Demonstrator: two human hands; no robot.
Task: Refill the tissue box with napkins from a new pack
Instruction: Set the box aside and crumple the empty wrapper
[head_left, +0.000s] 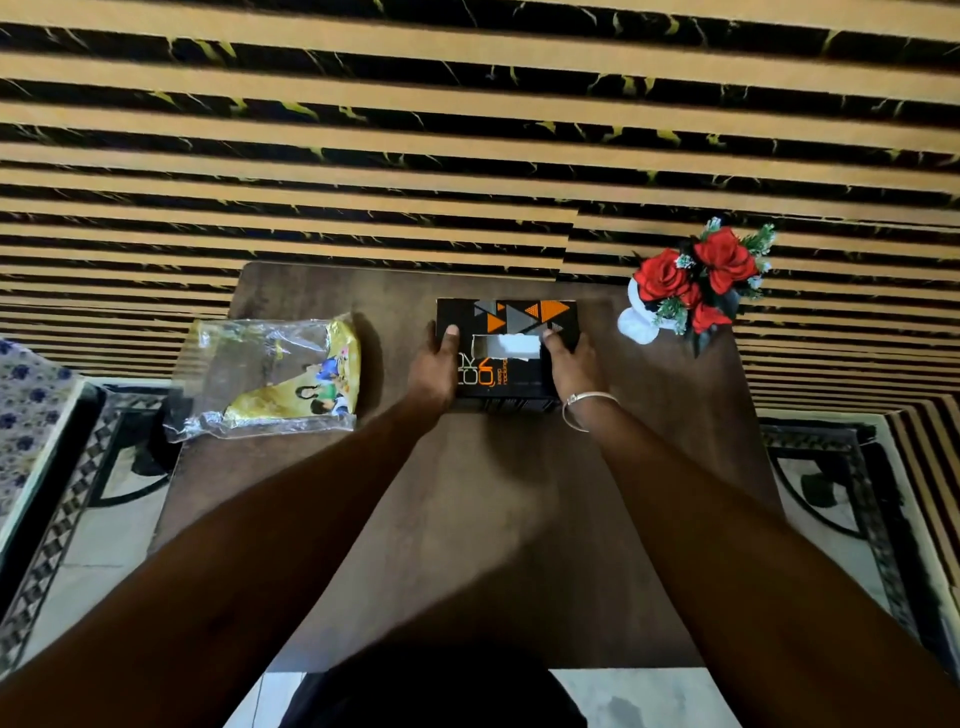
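Head view: both hands, left hand (435, 364) and right hand (571, 361), clasping tissue box (506, 325) between fingers (451, 332); seemingly near finished, emptied-looking napkin pack (270, 376) lying leftward.

Bench layout: box in the middle, pack to its left, flowers to its right.

The tissue box (506, 353) sits on the bench (467, 519) toward the far edge, roughly centred, with a tissue (511, 345) showing in its top slot. The left hand (435, 364) lies against the box's left side and the right hand (571, 364) against its right side, thumbs on top. The napkin pack (270, 374) lies flat on the bench well to the left of the box, near the left edge. The flower vase (641, 322) stands at the far right corner, near the box but apart from it. A rug (72, 499) lies on the floor on both sides of the bench.
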